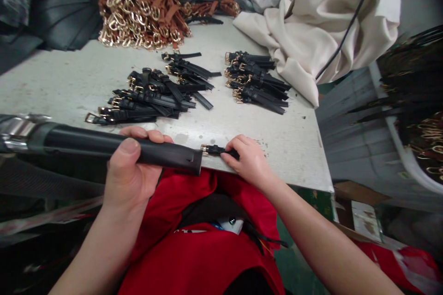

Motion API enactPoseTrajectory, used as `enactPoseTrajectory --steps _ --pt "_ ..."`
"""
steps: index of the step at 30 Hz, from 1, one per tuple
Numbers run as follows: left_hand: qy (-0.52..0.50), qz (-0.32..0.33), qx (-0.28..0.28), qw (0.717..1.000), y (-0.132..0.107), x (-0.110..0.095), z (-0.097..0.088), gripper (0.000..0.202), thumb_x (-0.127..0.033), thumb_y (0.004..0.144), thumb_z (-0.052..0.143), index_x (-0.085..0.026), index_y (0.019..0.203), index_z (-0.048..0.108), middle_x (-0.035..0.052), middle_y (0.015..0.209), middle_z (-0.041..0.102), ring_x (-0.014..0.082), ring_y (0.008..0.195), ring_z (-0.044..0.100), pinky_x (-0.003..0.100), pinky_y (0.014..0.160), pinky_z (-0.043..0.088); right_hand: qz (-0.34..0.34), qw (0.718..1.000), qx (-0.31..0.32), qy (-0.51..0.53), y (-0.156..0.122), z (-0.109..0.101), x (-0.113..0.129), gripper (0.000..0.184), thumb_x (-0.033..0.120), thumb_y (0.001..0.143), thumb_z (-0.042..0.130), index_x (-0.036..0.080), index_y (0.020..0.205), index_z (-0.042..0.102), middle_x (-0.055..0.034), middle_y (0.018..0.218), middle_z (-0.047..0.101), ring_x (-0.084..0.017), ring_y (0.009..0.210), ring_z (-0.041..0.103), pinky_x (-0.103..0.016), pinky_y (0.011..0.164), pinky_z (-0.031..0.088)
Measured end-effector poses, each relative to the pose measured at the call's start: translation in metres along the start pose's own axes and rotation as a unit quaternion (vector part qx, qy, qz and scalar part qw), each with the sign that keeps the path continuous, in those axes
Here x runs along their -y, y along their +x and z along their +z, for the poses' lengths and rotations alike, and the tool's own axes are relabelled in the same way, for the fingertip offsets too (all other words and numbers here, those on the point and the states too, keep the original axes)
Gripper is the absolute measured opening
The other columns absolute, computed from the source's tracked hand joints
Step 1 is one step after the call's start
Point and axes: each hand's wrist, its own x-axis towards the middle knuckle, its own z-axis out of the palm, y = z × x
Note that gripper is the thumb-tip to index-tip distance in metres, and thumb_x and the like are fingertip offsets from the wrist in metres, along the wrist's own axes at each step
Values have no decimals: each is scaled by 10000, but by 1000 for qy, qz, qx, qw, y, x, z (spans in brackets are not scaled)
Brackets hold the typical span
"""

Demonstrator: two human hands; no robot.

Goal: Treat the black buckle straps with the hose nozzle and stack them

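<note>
My left hand [129, 170] is wrapped round a long black tube nozzle [86, 140] with a flattened, slotted end. A metal clamp [17, 131] surrounds the tube at the far left. The nozzle's end points right, close to a short black buckle strap [215, 149] at the table's front edge. My right hand [247, 159] pinches this strap between thumb and fingers, its gold buckle facing the nozzle. The strap's tail is hidden under my hand. Further back lie a loose heap of black buckle straps [152, 94] and a neater stack of them [256, 78].
Brown straps with gold rings [141, 9] are piled at the back of the white table [62, 73]. Cream fabric [311, 27] drapes over the back right, with a dark cable [349, 25] across it. A grey bin [360, 133] holding straps stands right of the table.
</note>
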Motion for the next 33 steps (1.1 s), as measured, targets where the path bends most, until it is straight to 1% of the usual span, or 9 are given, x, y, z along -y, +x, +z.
enactPoseTrajectory --steps 3,7,10,14,16,19,23,27,33 --pt "0 -2 4 1000 0 -1 -1 287 -325 498 866 -197 680 685 -21 627 678 151 647 641 295 684 588 -12 1000 2 26 -1 -1 -1 84 196 833 524 207 832 608 -74 873 642 -227 849 590 -372 779 453" --pt "10 26 14 1000 2 4 2 260 -319 551 848 -211 707 671 -11 670 669 166 694 649 304 731 580 -13 999 -11 28 -5 -2 -3 164 183 844 470 194 934 606 -90 908 658 -236 875 601 -386 797 459" --pt "14 37 29 999 4 19 15 250 -326 601 822 -226 734 636 -17 674 665 188 737 665 326 760 568 -4 1000 -16 14 -6 -1 -2 203 187 845 465 180 1005 590 -103 915 658 -245 869 605 -398 791 464" --pt "-25 20 4 999 10 49 41 262 -326 638 780 -230 751 565 -47 663 657 155 710 662 299 726 542 1 1000 -11 16 -7 2 -1 237 175 820 484 180 1042 568 -114 933 661 -260 884 608 -420 797 472" --pt "-37 2 4 999 15 57 45 274 -345 641 770 -234 764 552 -52 675 660 151 711 660 299 727 535 12 999 -20 32 -8 3 -2 260 175 815 487 172 1067 553 -118 938 666 -258 879 612 -420 790 479" --pt "-27 -12 -3 1000 21 52 36 263 -339 628 780 -228 761 583 -49 682 667 149 714 654 307 764 537 15 998 -36 55 -9 4 -3 309 175 825 476 156 1129 527 -117 935 668 -251 874 616 -424 801 484" --pt "-2 17 -20 1000 20 36 19 219 -298 605 789 -210 719 624 -48 673 664 133 709 634 308 822 535 3 998 -35 52 -10 5 -2 320 172 838 463 168 1151 527 -106 931 664 -250 885 616 -432 826 474" --pt "7 38 -8 999 14 36 19 208 -329 612 779 -231 714 627 -51 676 656 139 714 639 319 811 548 4 998 -35 44 -9 5 -1 320 166 838 458 174 1148 537 -106 928 661 -256 878 611 -439 820 473" --pt "-5 27 -6 1000 12 42 21 221 -327 615 790 -226 721 625 -61 689 647 122 715 638 290 801 548 5 999 -24 41 -9 4 0 318 165 843 459 167 1148 547 -112 939 664 -261 894 611 -451 837 472"
